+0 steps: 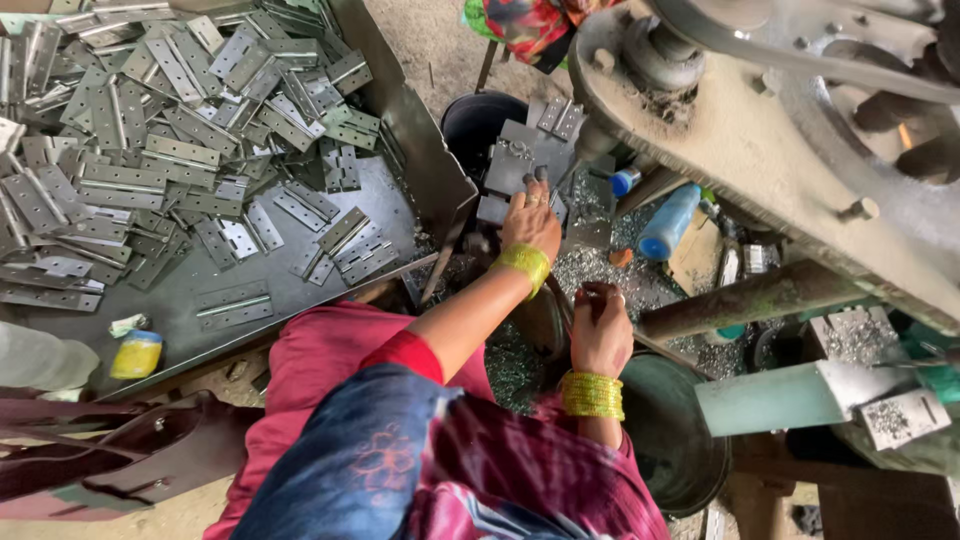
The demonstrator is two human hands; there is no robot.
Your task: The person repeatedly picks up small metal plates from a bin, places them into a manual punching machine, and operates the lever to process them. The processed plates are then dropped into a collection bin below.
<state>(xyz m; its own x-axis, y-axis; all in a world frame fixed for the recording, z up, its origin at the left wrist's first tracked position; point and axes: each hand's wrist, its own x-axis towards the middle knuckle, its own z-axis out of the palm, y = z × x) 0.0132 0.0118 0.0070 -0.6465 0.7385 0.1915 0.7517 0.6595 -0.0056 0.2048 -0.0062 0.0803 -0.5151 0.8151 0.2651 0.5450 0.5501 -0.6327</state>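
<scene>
My left hand (pixel 530 222), with yellow-green bangles on the wrist, reaches forward to the press bed. Its fingertips rest on a grey hinge plate (pixel 512 160) lying on the die block; I cannot tell whether they grip it. Closer to my body, my right hand (pixel 600 335), also wearing bangles, is fisted around a dark lever handle (pixel 597 294). A big heap of grey metal hinges (pixel 150 140) fills the sheet-metal tray (pixel 300 300) at the left, out of reach of both hands.
The large dusty machine frame and wheel (pixel 800 130) overhang the right side. A blue bottle (pixel 668 220) lies among metal chips. A black bucket (pixel 478 115) stands behind the die. A green basin (pixel 672 430) sits low right, a small yellow container (pixel 138 352) on the tray.
</scene>
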